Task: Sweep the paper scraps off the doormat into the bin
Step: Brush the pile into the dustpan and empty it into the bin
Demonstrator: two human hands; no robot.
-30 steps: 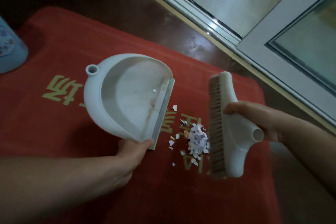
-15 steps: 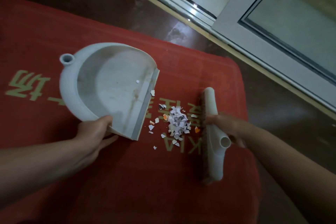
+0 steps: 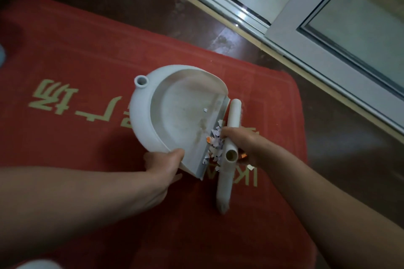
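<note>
— Paper scraps (image 3: 215, 141): position?

— On the red doormat (image 3: 87, 61), bunched against the lip of the white dustpan (image 3: 181, 111). Some are already on the ramp, and one fleck lies further inside the pan. The brush (image 3: 234, 113) lies along the lip, touching the pile.

— Hands?

— The left hand (image 3: 164, 164) grips the pan's near corner, thumb over the wall. The right hand (image 3: 242, 140) is wrapped round the back of the brush, just above its handle socket.

— Step in hand?

— My reading: pushing the pile over the lip. To do it well, press the lip flat into the mat so nothing slides under. Hold the brush parallel to the lip and use short, low strokes; light paper would likely flick out under a hard one.

— Risks?

— An orange bit (image 3: 243, 155) and a white bit (image 3: 251, 167) sit on the far side of the brush from the pan, so they need a second pass. Carry the pan level afterwards. I cannot pick out the bin.
</note>
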